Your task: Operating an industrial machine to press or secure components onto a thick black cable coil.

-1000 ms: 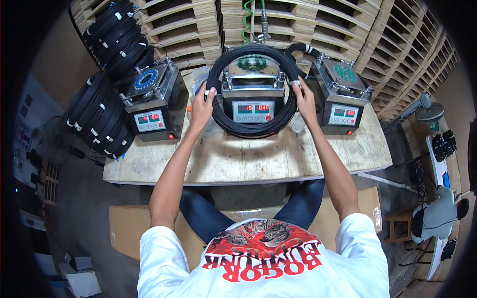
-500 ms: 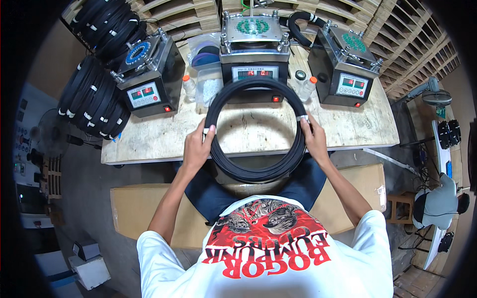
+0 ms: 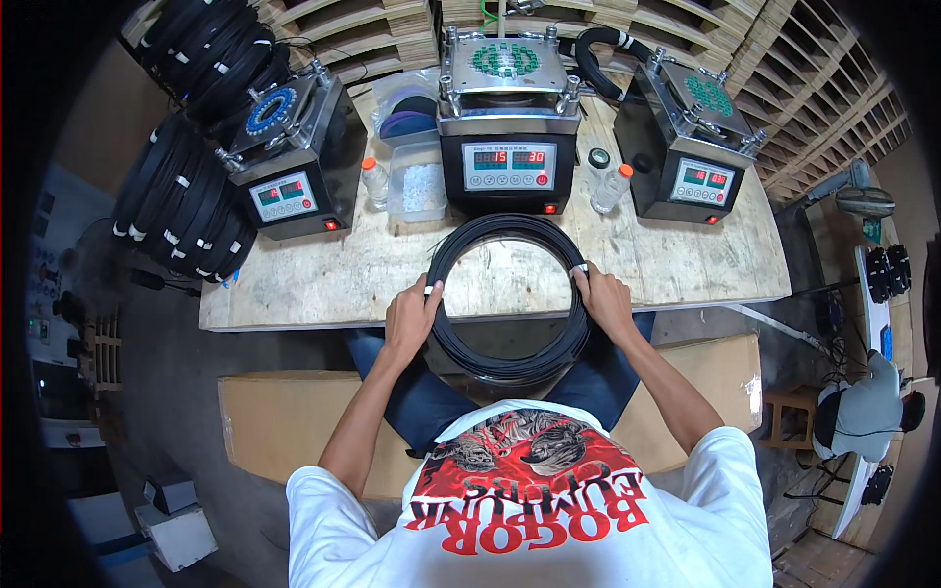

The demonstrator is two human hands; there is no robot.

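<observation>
A coil of thin black cable point(image 3: 510, 369) is held between my two hands, its far part over the tabletop and its near part over my lap. My left hand point(image 3: 413, 316) grips the coil's left side beside a white tie. On the opposite side my right hand point(image 3: 605, 302) grips it by another white tie, thumb on top. Just beyond the coil stands the middle black machine point(image 3: 508, 167), with a lit red display and a metal top plate holding a ring of green pieces.
Two similar machines flank it, the left one point(image 3: 284, 201) with a blue ring and the right one point(image 3: 689, 181) with green pieces. Bottles with orange caps point(image 3: 374, 184) and a clear tub point(image 3: 418, 186) stand between them. Black coils point(image 3: 186, 196) are stacked at left. A person point(image 3: 863, 407) sits far right.
Both hands have brought the cable coil down and nearer to me, away from the middle machine's front, which now shows fully. The hold on it is the same.
</observation>
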